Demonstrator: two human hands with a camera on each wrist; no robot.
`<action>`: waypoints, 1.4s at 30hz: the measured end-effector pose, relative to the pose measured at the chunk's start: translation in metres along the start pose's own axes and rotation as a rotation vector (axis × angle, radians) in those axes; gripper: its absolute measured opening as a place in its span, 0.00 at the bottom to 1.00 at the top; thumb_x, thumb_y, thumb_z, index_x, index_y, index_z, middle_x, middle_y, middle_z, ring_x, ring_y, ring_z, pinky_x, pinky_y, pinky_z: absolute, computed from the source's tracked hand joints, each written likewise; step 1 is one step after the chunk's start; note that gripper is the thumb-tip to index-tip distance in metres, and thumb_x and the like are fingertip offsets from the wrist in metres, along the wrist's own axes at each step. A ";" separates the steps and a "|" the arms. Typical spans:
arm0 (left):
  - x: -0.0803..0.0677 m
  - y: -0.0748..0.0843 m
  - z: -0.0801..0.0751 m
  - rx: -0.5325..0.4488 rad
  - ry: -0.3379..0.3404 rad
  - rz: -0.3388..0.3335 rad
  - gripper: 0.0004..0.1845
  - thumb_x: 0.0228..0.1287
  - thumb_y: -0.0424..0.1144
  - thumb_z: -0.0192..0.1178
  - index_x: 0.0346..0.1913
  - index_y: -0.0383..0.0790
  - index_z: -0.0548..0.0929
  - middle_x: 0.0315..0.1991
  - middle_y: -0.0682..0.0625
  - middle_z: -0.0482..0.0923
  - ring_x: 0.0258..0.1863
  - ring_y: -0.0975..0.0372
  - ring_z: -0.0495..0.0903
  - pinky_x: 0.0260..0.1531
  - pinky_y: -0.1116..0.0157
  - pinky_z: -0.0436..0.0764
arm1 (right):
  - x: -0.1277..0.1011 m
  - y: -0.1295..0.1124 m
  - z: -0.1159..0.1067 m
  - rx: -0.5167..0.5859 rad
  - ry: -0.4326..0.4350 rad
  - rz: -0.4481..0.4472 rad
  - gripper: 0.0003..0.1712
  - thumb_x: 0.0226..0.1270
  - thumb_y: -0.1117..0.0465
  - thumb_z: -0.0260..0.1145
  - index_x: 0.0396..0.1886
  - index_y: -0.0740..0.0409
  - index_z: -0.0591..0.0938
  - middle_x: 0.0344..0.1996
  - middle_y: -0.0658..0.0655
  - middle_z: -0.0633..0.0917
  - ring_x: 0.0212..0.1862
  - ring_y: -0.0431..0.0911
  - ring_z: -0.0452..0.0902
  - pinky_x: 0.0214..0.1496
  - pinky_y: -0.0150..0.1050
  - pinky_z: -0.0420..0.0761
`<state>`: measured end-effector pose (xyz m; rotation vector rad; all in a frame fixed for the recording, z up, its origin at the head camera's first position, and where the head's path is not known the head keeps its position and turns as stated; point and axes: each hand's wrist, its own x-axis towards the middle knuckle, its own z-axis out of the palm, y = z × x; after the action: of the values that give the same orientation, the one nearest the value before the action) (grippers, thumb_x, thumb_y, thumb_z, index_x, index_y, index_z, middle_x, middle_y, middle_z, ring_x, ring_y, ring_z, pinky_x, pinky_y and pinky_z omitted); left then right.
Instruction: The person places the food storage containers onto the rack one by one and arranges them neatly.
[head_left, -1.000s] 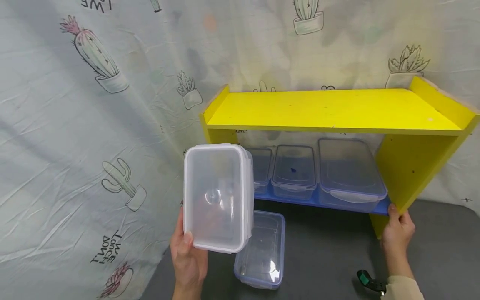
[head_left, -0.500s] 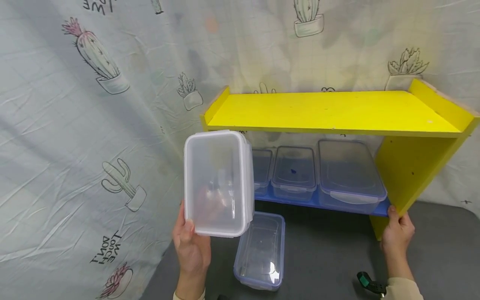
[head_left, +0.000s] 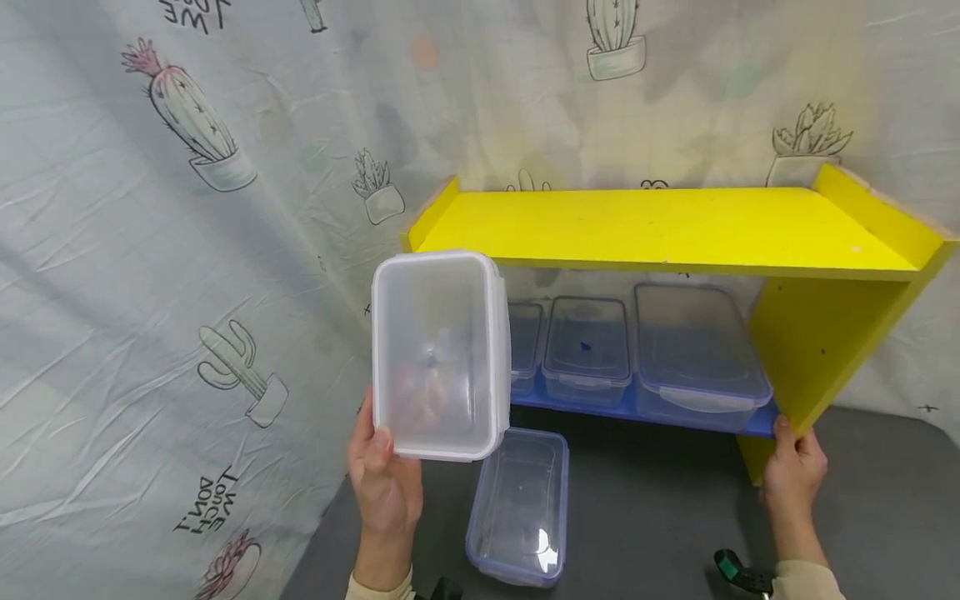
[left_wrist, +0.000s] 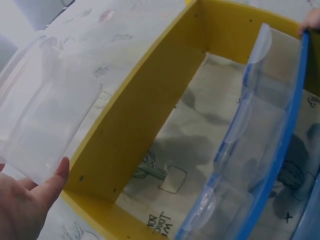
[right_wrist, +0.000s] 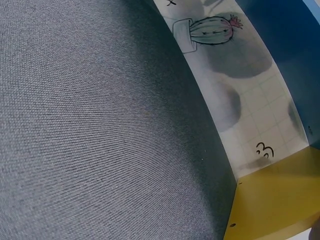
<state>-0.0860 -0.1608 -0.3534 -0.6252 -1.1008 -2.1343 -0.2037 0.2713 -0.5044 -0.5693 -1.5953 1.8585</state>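
Note:
My left hand point(head_left: 386, 487) grips a clear food container with a white rim point(head_left: 435, 350) by its lower left corner, thumb on the near face. The container stands tilted on end in the air, overlapping the left end of the yellow shelf unit point(head_left: 660, 227). The left wrist view shows the container point(left_wrist: 55, 110) near the unit's yellow top board point(left_wrist: 135, 105). My right hand point(head_left: 795, 479) holds the unit's right side panel at the front end of its blue lower board point(head_left: 577, 407). Only a sliver of that hand point(right_wrist: 315, 231) enters the right wrist view.
On the blue board sit a small lidded container point(head_left: 525, 342), a medium one point(head_left: 587, 342) and a large one point(head_left: 701, 350). Another lidded container point(head_left: 519, 504) lies on the dark grey table point(head_left: 645, 517) below. A cactus-print cloth point(head_left: 285, 208) hangs behind and at left.
My left hand has raised the white-rimmed container, moving it up in front of the shelf's left end. The right hand keeps its hold on the shelf unit.

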 end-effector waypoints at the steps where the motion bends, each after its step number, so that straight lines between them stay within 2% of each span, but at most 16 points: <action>1: 0.002 0.000 0.001 0.008 -0.005 0.001 0.27 0.65 0.29 0.40 0.68 0.26 0.65 0.57 0.43 0.78 0.54 0.58 0.79 0.56 0.61 0.77 | 0.000 0.000 0.000 0.013 -0.001 -0.006 0.05 0.71 0.55 0.61 0.37 0.41 0.83 0.27 0.37 0.77 0.34 0.37 0.66 0.36 0.21 0.65; 5: 0.008 -0.001 0.005 0.028 -0.015 0.013 0.27 0.67 0.32 0.42 0.68 0.25 0.64 0.57 0.43 0.78 0.54 0.57 0.79 0.57 0.60 0.76 | 0.002 0.002 0.000 0.085 -0.005 -0.035 0.06 0.70 0.58 0.62 0.35 0.44 0.84 0.27 0.38 0.78 0.34 0.37 0.67 0.35 0.21 0.67; 8: 0.011 -0.003 0.008 0.018 0.002 0.016 0.27 0.68 0.34 0.45 0.68 0.25 0.64 0.56 0.43 0.79 0.53 0.57 0.80 0.56 0.60 0.77 | 0.002 0.004 0.000 0.108 -0.007 -0.046 0.06 0.70 0.59 0.62 0.35 0.45 0.84 0.27 0.38 0.79 0.33 0.36 0.68 0.35 0.21 0.68; 13: 0.016 -0.006 0.011 -0.004 0.048 -0.005 0.26 0.67 0.36 0.49 0.66 0.28 0.68 0.54 0.44 0.80 0.51 0.58 0.81 0.53 0.61 0.79 | 0.001 0.005 0.001 0.084 -0.008 -0.048 0.05 0.70 0.58 0.62 0.36 0.44 0.84 0.29 0.40 0.80 0.33 0.36 0.68 0.36 0.21 0.68; 18: 0.023 -0.009 0.013 0.042 0.037 -0.004 0.27 0.68 0.34 0.47 0.69 0.27 0.65 0.57 0.43 0.77 0.52 0.57 0.81 0.55 0.61 0.78 | 0.002 0.004 0.000 0.043 -0.008 -0.043 0.07 0.71 0.59 0.61 0.35 0.43 0.84 0.26 0.38 0.78 0.32 0.36 0.67 0.34 0.21 0.66; 24: 0.029 -0.012 0.015 0.040 0.056 -0.009 0.26 0.67 0.32 0.47 0.67 0.28 0.67 0.56 0.44 0.79 0.50 0.57 0.82 0.54 0.61 0.79 | 0.004 0.004 -0.001 0.001 -0.023 -0.032 0.07 0.72 0.58 0.60 0.37 0.42 0.83 0.25 0.37 0.76 0.31 0.36 0.66 0.33 0.21 0.65; 34: 0.040 -0.005 0.023 0.099 0.074 -0.059 0.26 0.67 0.31 0.47 0.68 0.32 0.68 0.59 0.45 0.78 0.52 0.58 0.82 0.56 0.62 0.78 | 0.004 0.004 -0.002 -0.019 -0.016 -0.032 0.07 0.72 0.57 0.60 0.36 0.42 0.83 0.25 0.37 0.76 0.31 0.36 0.66 0.33 0.21 0.65; 39: 0.046 0.000 0.029 0.161 0.086 -0.077 0.28 0.68 0.31 0.46 0.71 0.32 0.63 0.64 0.42 0.73 0.53 0.56 0.81 0.55 0.61 0.79 | 0.004 0.004 -0.002 -0.013 -0.015 -0.037 0.08 0.72 0.58 0.60 0.35 0.42 0.83 0.25 0.37 0.77 0.31 0.35 0.66 0.32 0.21 0.66; 42: 0.047 0.002 0.031 0.170 0.089 -0.086 0.29 0.68 0.30 0.46 0.72 0.31 0.60 0.63 0.42 0.73 0.51 0.57 0.83 0.53 0.61 0.81 | 0.004 0.005 -0.002 0.001 -0.017 -0.040 0.08 0.72 0.59 0.60 0.35 0.42 0.83 0.25 0.37 0.77 0.31 0.36 0.66 0.33 0.21 0.66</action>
<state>-0.1133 -0.1514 -0.3049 -0.4070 -1.2635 -2.0914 -0.2061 0.2749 -0.5092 -0.5184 -1.6054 1.8391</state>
